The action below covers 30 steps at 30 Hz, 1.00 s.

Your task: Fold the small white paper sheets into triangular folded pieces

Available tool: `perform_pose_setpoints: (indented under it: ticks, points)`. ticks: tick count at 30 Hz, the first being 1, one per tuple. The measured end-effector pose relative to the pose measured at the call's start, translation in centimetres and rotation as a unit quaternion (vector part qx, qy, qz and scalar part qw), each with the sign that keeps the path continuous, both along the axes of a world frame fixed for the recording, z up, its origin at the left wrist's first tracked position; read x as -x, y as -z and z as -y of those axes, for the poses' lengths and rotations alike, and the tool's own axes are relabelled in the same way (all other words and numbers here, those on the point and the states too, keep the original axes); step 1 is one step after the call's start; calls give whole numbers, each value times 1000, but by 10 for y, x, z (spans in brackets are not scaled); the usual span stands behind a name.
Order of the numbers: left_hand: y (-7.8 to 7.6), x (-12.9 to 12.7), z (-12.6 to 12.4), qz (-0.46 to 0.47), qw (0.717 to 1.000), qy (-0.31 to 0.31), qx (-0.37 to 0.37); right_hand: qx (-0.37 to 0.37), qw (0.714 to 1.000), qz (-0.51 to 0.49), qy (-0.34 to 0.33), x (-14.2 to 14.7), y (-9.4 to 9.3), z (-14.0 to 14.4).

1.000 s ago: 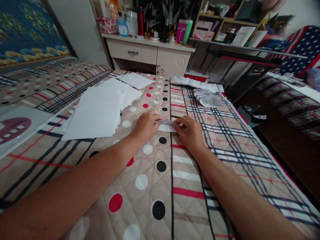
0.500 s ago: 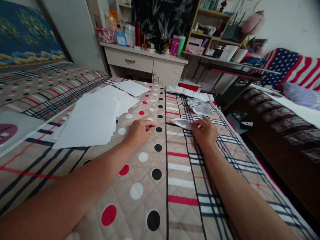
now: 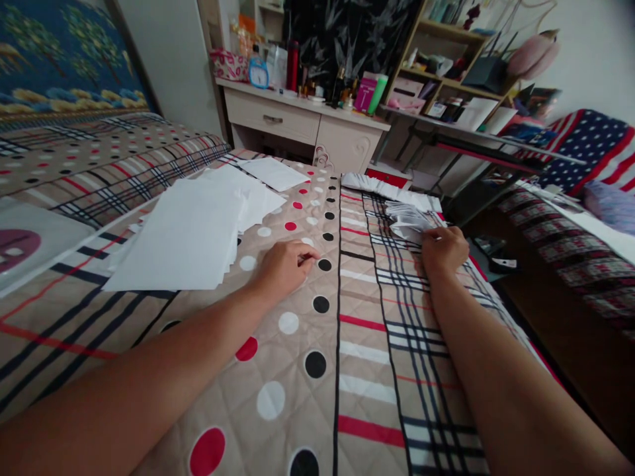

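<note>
Head view shows the right hand point(image 3: 445, 251) out at about two o'clock on the quilt point(image 3: 347, 344), fingers curled onto the near edge of a small pile of folded paper pieces point(image 3: 407, 221). Whether the fingers are pinching one piece or only resting on the pile, I cannot tell; the knuckles hide it. The left hand point(image 3: 286, 266) lies loosely curled on the quilt near eleven o'clock, closed on nothing that I can see, just beside a black dot.

Those folded pieces look feather-light and thin, stiffened a little by their creases, easily crushed or scattered by a careless sweep. I would judge the safest hold to be a light pinch at a folded edge, thumb over and fingers under, since the soft quilt gives no firm backing.

They are white, small, sharp-cornered, heaped untidily, overlapping one another. Just beyond them, at one o'clock, runs a longer row of folded white paper point(image 3: 391, 192). Well apart at ten o'clock sits a stack of flat white sheets point(image 3: 183, 231).
</note>
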<state>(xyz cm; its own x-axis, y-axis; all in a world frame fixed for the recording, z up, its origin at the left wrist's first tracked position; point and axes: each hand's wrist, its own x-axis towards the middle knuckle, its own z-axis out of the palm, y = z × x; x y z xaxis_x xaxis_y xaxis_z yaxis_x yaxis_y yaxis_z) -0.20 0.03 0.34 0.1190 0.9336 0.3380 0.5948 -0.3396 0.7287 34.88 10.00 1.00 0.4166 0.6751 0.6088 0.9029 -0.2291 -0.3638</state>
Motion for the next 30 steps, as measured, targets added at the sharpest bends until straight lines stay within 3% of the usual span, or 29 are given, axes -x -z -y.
perform_pose_setpoints:
  ticks: [12, 20, 30]
  points:
    - [-1, 1, 1, -30, 999, 7, 13, 28, 996, -57, 62, 0, -5, 3]
    - [-2, -1, 2, -27, 999, 4, 22, 68, 995, 7, 72, 5, -3, 3]
    - [-3, 0, 2, -33, 999, 4, 17, 27, 998, 27, 60, 2, 1, 6]
